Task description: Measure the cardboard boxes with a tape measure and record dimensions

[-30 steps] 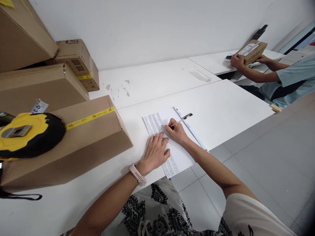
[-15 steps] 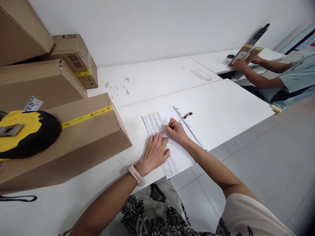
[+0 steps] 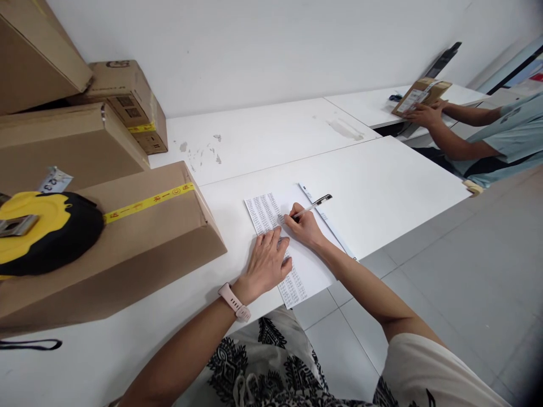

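Observation:
A printed sheet [image 3: 267, 210] covered in small rows of text lies on the white table [image 3: 382, 186] near its front edge. My left hand [image 3: 266, 263] rests flat on the sheet with fingers stretched out, a pink watch on the wrist. My right hand [image 3: 304, 226] is closed round a black and silver pen [image 3: 316, 202], its tip on the sheet. A second sheet [image 3: 328, 219] pokes out from under the first on the right.
A long cardboard box [image 3: 148, 243] with yellow tape lies left of the sheet, a yellow and black tape measure [image 3: 42, 232] on top. More boxes [image 3: 127, 102] are stacked behind it. At the far right another person's hands hold a small parcel [image 3: 418, 93] on another table.
My hands and the pen have stayed almost still on the sheet. The other person has tilted and shifted the small parcel on the far table.

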Tool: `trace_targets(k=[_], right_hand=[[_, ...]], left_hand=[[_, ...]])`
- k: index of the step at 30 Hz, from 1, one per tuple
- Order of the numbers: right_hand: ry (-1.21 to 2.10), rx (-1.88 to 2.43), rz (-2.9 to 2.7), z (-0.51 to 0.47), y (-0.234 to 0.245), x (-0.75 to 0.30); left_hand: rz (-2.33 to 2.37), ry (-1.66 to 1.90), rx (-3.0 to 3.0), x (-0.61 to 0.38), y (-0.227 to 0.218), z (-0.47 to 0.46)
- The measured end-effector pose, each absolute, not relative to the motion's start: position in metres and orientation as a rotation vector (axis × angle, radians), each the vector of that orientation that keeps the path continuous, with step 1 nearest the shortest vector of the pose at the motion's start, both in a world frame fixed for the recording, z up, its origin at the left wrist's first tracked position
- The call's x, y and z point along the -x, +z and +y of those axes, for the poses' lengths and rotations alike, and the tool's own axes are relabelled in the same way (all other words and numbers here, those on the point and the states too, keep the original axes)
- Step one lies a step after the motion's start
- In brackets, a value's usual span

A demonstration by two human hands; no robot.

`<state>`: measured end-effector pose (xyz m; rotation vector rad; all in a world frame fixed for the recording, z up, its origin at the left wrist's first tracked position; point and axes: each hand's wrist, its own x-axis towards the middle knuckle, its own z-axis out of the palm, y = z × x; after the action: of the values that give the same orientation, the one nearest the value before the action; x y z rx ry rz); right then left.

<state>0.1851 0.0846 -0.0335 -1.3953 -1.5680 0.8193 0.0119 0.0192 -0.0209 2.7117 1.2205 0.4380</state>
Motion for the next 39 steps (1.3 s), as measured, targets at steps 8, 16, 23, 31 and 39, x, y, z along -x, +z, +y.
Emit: trace_targets(k=[8, 16, 23, 31, 39], right_hand=[[0.839, 1.383, -1.560, 0.0841, -0.0318, -0.1850], [0.826, 1.389, -1.540, 0.0834, -0.0292, -0.1844], [0.828, 1.392, -1.538, 0.0837, -0.0295, -0.1854], [0.841, 1.399, -1.534, 0.0837, -0.0272, -0.1855], [0.826, 1.416, -1.510, 0.0837, -0.0275, -0.1862]], left_hand=[[1.239, 0.425, -2.732, -0.0119, -0.0203, 0.0191], [1.237, 0.430, -2.735, -0.0128, -0.0195, 0.0193], [1.240, 0.410, -2.726, -0.0125, -0.0194, 0.0180], [1.232, 0.428, -2.726, -0.0125, -0.0201, 0.0185], [1.231, 0.412, -2.718, -0.0117, -0.0188, 0.0187]])
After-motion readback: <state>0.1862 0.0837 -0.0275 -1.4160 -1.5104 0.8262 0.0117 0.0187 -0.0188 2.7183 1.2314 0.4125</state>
